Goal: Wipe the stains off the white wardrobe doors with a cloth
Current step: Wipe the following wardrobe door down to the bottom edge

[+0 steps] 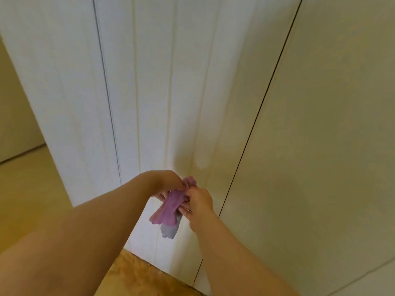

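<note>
head view: looking steeply down a tall wardrobe front, two bare forearms reaching in from the bottom edge.
cloth (171,207): soft and fuzzy, pink-purple, bunched into a loose crumpled strip; up in the air between both hands, in front of the low part of the grooved door. Touching the door or not: cannot tell.
grey flap (170,230): pale grey-blue end of the same cloth, hanging limp below the pink folds.
left hand (168,181): knuckles up, fingers curled down, pinching the upper bunch of the cloth.
right hand (199,200): just beside the left, fingers curled in tight, gripping the cloth's right edge.
grooved door (154,82): white, smooth, matte, with long shallow vertical flutes from top to bottom; faint yellowish tint along the grooves.
pale patch (201,163): soft-edged oval, lighter than the panel around it, just above the hands; damp mark or sheen, cannot tell.
flat door (320,124): plain and smooth, no relief, cream-toned in this light, right of the grooved door.
seam (268,90): thin, dark, straight line between grooved door and flat door.
floor (32,199): warm yellow-brown, smooth; mottled and grainy right at the foot of the doors.
</note>
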Demonstrator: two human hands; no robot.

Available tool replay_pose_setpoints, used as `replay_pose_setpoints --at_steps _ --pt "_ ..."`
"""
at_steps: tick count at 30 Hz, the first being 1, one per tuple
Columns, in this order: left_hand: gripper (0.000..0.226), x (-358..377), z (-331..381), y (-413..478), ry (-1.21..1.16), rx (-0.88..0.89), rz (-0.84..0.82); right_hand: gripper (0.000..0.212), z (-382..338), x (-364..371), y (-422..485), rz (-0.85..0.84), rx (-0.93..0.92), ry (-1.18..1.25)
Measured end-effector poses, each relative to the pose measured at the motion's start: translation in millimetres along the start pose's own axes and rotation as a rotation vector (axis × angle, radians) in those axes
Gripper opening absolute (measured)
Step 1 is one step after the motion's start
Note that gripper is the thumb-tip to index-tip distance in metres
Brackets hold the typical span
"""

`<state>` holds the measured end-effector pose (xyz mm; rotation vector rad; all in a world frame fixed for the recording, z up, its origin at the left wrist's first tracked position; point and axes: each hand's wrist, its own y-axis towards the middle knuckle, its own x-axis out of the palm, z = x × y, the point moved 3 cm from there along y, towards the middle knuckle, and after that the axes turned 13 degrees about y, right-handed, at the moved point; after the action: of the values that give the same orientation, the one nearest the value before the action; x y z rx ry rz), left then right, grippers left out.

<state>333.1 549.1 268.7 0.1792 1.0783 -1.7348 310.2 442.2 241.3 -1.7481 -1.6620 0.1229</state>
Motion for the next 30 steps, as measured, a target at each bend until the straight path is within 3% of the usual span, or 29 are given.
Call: replay_pose_setpoints --at_steps 5,9,15,20,25,29,30 --pt "0.024 -103.3 90.6 -91.0 0.104 0.187 0.147 0.018 -111.7 67.1 -70.5 -0.105 -0.254 0.051" --pt "0.016 -153.3 145.3 -156.0 0.124 0.393 0.314 0.053 -179.6 101.0 -116.7 -0.189 -0.428 0.070" --pt "0.013 -204.5 199.7 -232.0 0.089 0.712 0.605 0.008 -270.1 140.3 -199.7 -0.275 -0.621 -0.038" --pt "0.012 -238.1 225.2 -261.4 0.031 0.833 0.884 0.010 -320.1 156.4 -235.1 -0.158 -0.911 -0.153" --pt "0.015 -261.2 252.3 -279.9 0.195 0.872 0.999 0.015 -350.9 170.5 -255.0 -0.038 -1.145 -0.223" --pt "0.015 -272.5 274.4 -290.8 0.318 0.941 1.420 0.008 -373.9 175.0 -263.3 0.083 -1.328 -0.257" --pt "0.014 -274.3 279.4 -289.2 0.289 0.964 1.440 0.011 -381.2 174.7 -265.9 0.125 -1.374 -0.288"
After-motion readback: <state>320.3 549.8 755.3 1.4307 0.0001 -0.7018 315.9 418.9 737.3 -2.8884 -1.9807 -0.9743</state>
